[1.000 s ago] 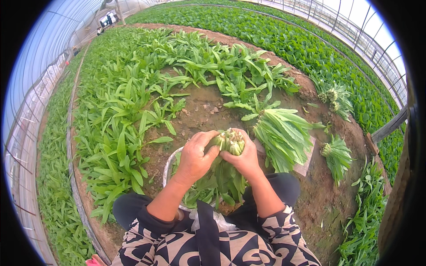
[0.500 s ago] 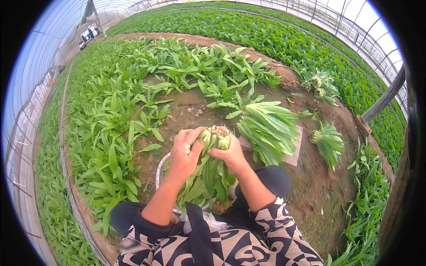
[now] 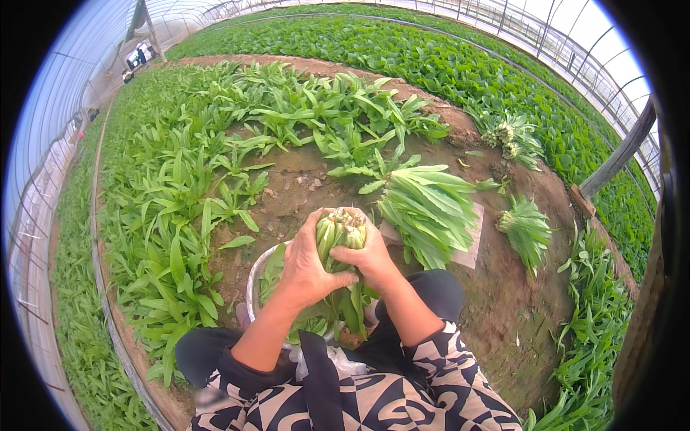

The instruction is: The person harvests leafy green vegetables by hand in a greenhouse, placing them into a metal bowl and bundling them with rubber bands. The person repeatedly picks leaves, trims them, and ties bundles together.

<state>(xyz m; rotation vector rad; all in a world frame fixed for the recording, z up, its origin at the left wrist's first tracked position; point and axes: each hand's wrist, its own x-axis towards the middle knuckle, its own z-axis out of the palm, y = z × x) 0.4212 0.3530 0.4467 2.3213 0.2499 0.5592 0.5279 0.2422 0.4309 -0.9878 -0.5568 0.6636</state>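
Note:
Both hands wrap round a bunch of long-leaved greens (image 3: 343, 231), its cut stem ends up and its leaves hanging down. My left hand (image 3: 305, 262) grips the left side, thumb laid across the front. From the right, my right hand (image 3: 368, 255) closes on the stems with its thumb also in front. Below the bunch, between my knees, is a round pale-rimmed basin (image 3: 253, 281) with leaves in it; my forearms hide part of it. A large pile of greens (image 3: 428, 208) lies on the soil just right of my hands, partly over a pale sheet (image 3: 468, 241).
A smaller bunch (image 3: 525, 228) lies farther right, and several bundled stems (image 3: 507, 136) lie beyond it. Growing greens (image 3: 172, 208) border the bare soil on the left and far side. A slanted wooden post (image 3: 622, 154) stands at right. A pipe (image 3: 100, 266) runs along the left.
My left hand has shifted round the bunch, its thumb now lower and across the front. The bunch stands more upright, and more of the basin's left side shows.

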